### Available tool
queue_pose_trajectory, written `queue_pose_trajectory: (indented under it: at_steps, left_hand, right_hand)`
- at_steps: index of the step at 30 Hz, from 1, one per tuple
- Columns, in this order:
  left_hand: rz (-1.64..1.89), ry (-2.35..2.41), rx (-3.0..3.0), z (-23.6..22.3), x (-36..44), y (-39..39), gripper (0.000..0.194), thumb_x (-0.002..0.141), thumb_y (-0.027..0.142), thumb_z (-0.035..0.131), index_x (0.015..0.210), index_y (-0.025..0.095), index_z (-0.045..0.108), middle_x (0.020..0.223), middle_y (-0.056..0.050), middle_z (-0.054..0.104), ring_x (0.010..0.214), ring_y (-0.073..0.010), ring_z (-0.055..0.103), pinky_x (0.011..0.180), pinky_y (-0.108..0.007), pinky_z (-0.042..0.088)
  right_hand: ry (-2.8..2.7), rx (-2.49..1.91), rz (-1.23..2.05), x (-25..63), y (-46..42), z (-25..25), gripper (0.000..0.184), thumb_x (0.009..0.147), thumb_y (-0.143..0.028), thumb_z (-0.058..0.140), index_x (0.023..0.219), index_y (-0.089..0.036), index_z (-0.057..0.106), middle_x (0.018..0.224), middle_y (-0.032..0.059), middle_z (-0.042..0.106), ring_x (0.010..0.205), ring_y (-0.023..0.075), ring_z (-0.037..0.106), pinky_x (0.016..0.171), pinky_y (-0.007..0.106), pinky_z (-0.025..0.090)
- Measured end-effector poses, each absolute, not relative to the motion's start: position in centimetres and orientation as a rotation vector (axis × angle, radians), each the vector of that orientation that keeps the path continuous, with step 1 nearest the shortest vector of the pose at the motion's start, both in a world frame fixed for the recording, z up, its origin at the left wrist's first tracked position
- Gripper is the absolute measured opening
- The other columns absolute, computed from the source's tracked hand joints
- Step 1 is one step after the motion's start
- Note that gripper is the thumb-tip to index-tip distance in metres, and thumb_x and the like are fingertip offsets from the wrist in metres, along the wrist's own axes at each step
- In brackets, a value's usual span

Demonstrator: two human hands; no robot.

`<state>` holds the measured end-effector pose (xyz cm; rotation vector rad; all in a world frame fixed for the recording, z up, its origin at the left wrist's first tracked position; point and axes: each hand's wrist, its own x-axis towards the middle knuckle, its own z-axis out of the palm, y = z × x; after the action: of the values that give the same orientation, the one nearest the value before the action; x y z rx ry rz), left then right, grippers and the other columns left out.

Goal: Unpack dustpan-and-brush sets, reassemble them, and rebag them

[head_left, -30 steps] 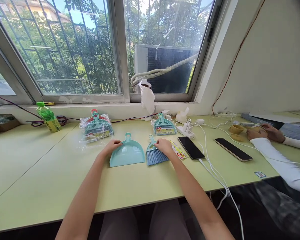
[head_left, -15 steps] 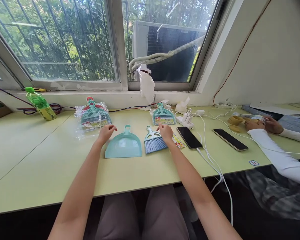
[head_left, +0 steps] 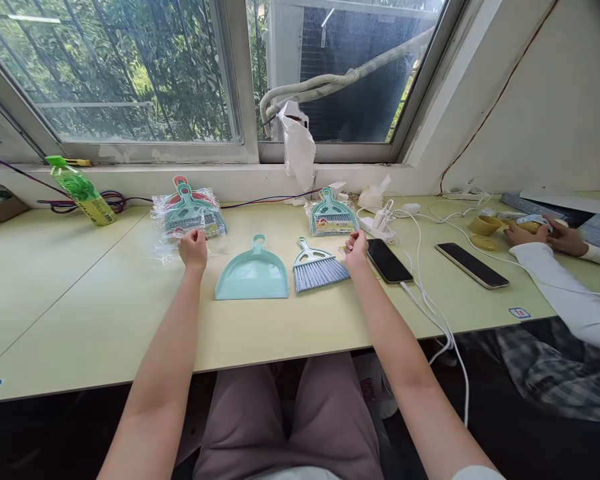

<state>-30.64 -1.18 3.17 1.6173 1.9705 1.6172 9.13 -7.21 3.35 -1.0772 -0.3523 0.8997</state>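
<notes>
A light-blue dustpan [head_left: 253, 280] lies flat on the table in front of me. To its right lies a small hand brush [head_left: 321, 270] with blue-grey bristles. My left hand [head_left: 193, 249] is closed at the near edge of the plastic-wrapped dustpan sets [head_left: 193, 215]; anything within its fingers is hidden. My right hand [head_left: 356, 249] has curled fingers and hovers between the brush and a black phone [head_left: 390, 261]. Scraps of a printed card show beside that hand, mostly covered by it. Whether the fingers pinch anything is not visible.
Another wrapped dustpan set [head_left: 333, 215] stands at the back, beside a white power strip [head_left: 379, 227] with cables. A green bottle [head_left: 85, 193] is far left. A second phone [head_left: 473, 265] lies right, near a co-worker's hands [head_left: 527, 233] and a tape roll [head_left: 485, 225].
My left hand has moved left, away from the dustpan toward the wrapped sets. My right hand has shifted right, off the brush. The view has tilted down slightly.
</notes>
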Motion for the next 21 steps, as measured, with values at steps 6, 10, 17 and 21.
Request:
queue_pose_trajectory:
  at_steps: [6,10,17,21]
  left_hand:
    - [1.638,1.924,1.642,3.3,-30.2,-1.1,0.023,0.078,0.024,0.045,0.057,0.019,0.053,0.050,0.001,0.048,0.052,-0.0147,0.045,0.057,-0.028,0.032]
    - [1.570,1.949,1.633,3.2,-30.0,-1.2,0.022,0.078,0.025,0.045,0.060,0.020,0.055,0.052,0.000,0.051,0.053,-0.0153,0.046,0.056,-0.027,0.032]
    - [1.444,1.833,1.764,3.2,-29.5,-1.4,0.027,0.082,0.033,0.044,0.064,0.019,0.059,0.053,0.000,0.054,0.053,-0.0147,0.049,0.056,-0.026,0.035]
    - [1.301,1.560,1.880,3.1,-28.8,-1.4,0.028,0.078,0.041,0.052,0.066,0.017,0.060,0.056,-0.001,0.058,0.052,-0.0126,0.051,0.058,-0.025,0.041]
  right_hand:
    - [-0.275,-0.985,1.048,8.1,-7.5,3.3,0.034,0.090,-0.029,0.039,0.061,-0.022,0.022,0.043,-0.0114,0.022,0.033,0.0045,0.017,0.033,0.018,0.014]
    - [-0.315,-0.987,1.072,8.1,-7.4,3.3,0.033,0.089,-0.026,0.040,0.062,-0.022,0.023,0.043,-0.0114,0.022,0.033,0.0044,0.017,0.033,0.018,0.014]
    - [-0.833,-1.469,0.848,7.2,-7.8,4.1,0.034,0.088,-0.034,0.043,0.056,-0.021,0.042,0.043,-0.0076,0.030,0.039,0.0074,0.032,0.041,0.021,0.023]
    - [-1.508,-2.040,0.216,4.5,-8.5,3.8,0.036,0.084,-0.046,0.055,0.061,-0.018,0.061,0.065,0.0082,0.063,0.071,0.0192,0.062,0.062,0.027,0.039]
